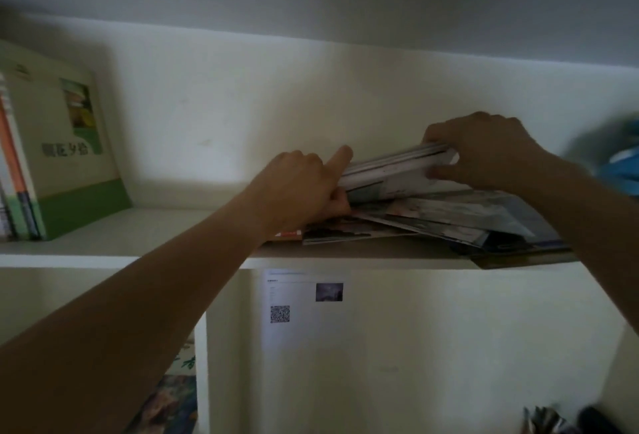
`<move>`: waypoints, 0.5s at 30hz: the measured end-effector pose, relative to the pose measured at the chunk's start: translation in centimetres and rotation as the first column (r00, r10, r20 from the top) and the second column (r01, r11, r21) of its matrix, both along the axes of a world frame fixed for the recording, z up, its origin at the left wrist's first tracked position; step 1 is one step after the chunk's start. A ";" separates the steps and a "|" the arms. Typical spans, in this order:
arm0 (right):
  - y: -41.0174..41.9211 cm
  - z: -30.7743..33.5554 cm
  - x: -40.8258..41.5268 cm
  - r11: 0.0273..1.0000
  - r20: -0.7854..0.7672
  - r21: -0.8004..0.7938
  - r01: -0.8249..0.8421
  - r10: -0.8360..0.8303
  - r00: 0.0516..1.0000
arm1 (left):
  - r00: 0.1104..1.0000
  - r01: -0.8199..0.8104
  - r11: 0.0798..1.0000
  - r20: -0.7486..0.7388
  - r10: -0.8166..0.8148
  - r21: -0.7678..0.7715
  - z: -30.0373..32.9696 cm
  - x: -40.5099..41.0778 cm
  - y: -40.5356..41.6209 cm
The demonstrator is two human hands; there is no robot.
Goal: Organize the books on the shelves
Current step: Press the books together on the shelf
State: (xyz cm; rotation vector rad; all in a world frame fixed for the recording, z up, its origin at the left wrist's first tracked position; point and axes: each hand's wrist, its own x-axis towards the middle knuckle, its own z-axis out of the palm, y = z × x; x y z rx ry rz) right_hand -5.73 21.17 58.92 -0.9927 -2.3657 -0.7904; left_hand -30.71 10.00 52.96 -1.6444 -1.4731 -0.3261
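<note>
Both hands are gripping a small bundle of thin books (397,165), tilted up off a loose pile of magazines (449,219) lying flat on the right half of the upper shelf (155,226). Left hand (297,188) is clamping the bundle's left end, index finger pointing along its top edge; right hand (484,150) is curling over the right end, fingers (439,138) wrapped closed around it. Upright books (52,143) are standing at the shelf's far left, well apart.

Judgement: the bundle looks light but floppy, with glossy covers likely to slide against each other. Best held at both ends, squeezed together, spines squared. The pile beneath is overhanging the shelf edge and may slip.
</note>
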 end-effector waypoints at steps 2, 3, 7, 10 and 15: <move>0.6 -0.3 -0.6 0.994 -0.083 0.091 -0.056 0.063 0.995 | 0.999 -0.039 0.998 0.033 0.037 0.055 0.1 0.5 0.6; 0.6 -0.4 -1.2 0.985 -0.126 0.124 -0.116 0.132 0.983 | 0.998 -0.050 0.996 0.029 0.048 0.080 0.1 0.4 0.9; -0.4 0.0 -5.4 0.927 -0.495 0.202 -0.315 0.374 0.784 | 0.988 0.059 0.962 0.121 -0.094 0.266 -0.6 -2.0 0.0; -2.2 1.0 -9.7 0.883 -0.819 -0.098 -0.459 0.191 0.542 | 0.953 0.072 0.907 0.239 -0.185 0.414 -1.6 -5.0 -2.7; -3.8 0.8 -17.9 0.282 -0.830 -0.554 -0.783 -0.124 0.543 | 0.770 0.068 0.842 0.509 -0.385 0.535 -2.9 -9.4 -7.6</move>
